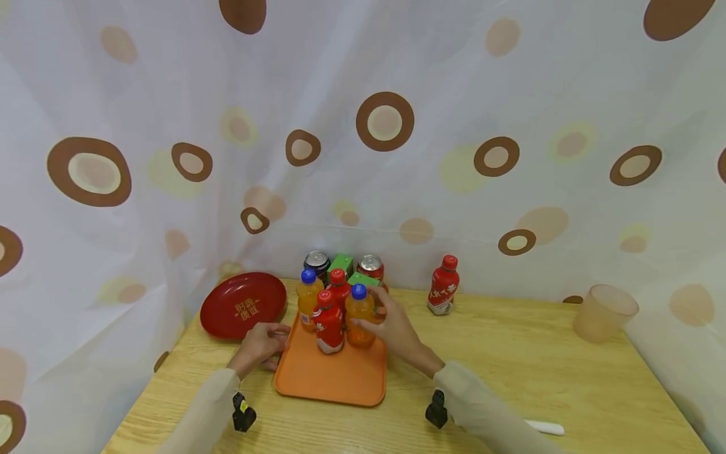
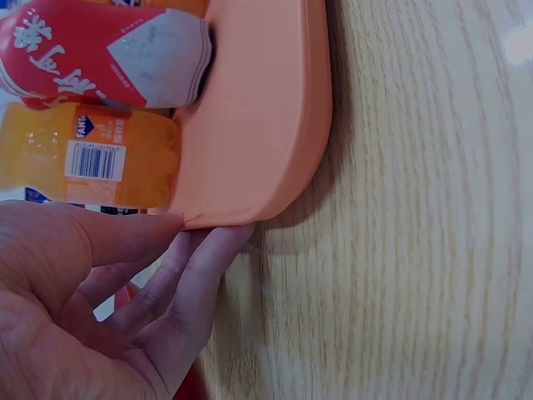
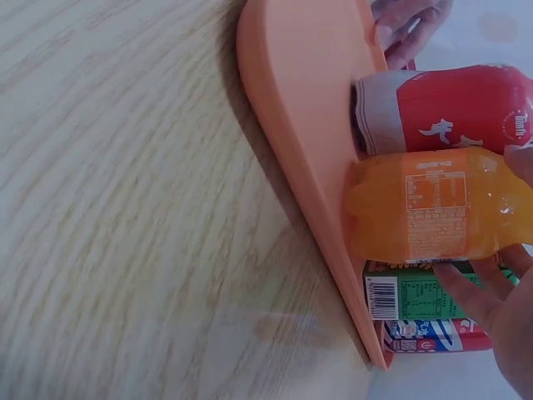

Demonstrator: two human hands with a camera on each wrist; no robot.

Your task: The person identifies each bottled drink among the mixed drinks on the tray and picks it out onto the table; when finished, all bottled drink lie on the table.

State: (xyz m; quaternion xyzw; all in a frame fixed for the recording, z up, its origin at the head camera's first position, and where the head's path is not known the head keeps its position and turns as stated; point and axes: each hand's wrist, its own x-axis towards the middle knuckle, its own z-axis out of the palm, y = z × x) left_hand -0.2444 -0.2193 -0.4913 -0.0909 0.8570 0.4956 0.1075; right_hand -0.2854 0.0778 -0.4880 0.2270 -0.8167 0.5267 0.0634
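Observation:
An orange tray (image 1: 329,381) lies on the wooden table, crowded with drinks toward its far end. My left hand (image 1: 261,345) pinches its left rim, thumb on top and fingers against the outer side. With my right hand (image 1: 397,325) I hold an orange soda bottle (image 1: 360,318) with a blue cap, standing at the tray's right side. Beside it is a red bottle (image 1: 329,331), with another red bottle (image 1: 338,287) behind. A second orange soda bottle (image 2: 92,158) stands at the left rim. Green cartons (image 1: 363,279), a dark can (image 1: 316,260) and a red can (image 1: 371,266) fill the back.
Left of the tray, a red plate (image 1: 244,306) with gold characters lies near the curtain (image 1: 442,113). Another red bottle (image 1: 443,287) stands at the back right. A translucent cup (image 1: 604,315) is farther right. A white handle (image 1: 546,427) shows beside my right sleeve.

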